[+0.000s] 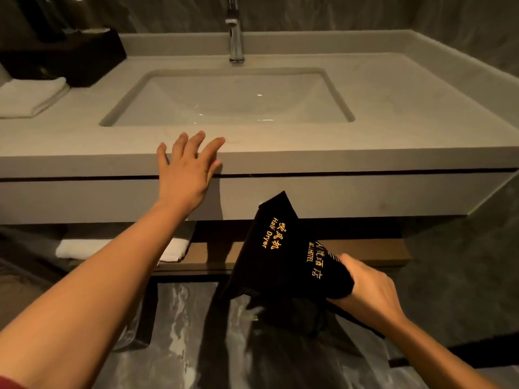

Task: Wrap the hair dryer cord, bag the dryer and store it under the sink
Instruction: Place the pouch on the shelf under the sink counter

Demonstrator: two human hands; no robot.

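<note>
A black drawstring bag [283, 254] with gold "Hair Dryer" lettering hangs in front of the vanity, below the counter. My right hand [368, 284] is shut on the bag's gathered lower right end. The dryer itself is hidden; the bag bulges as if something is inside. My left hand [186, 167] is open with fingers spread, resting on the front edge of the pale counter [337, 155], in front of the sink basin [227, 99]. Under the counter, a brown shelf [365, 252] runs behind the bag.
A chrome faucet [235, 32] stands behind the basin. A folded white towel [31, 95] and a black box [70, 56] sit on the counter's left. Another white towel [174, 248] lies on the lower shelf. Shiny marbled floor [182, 332] lies below.
</note>
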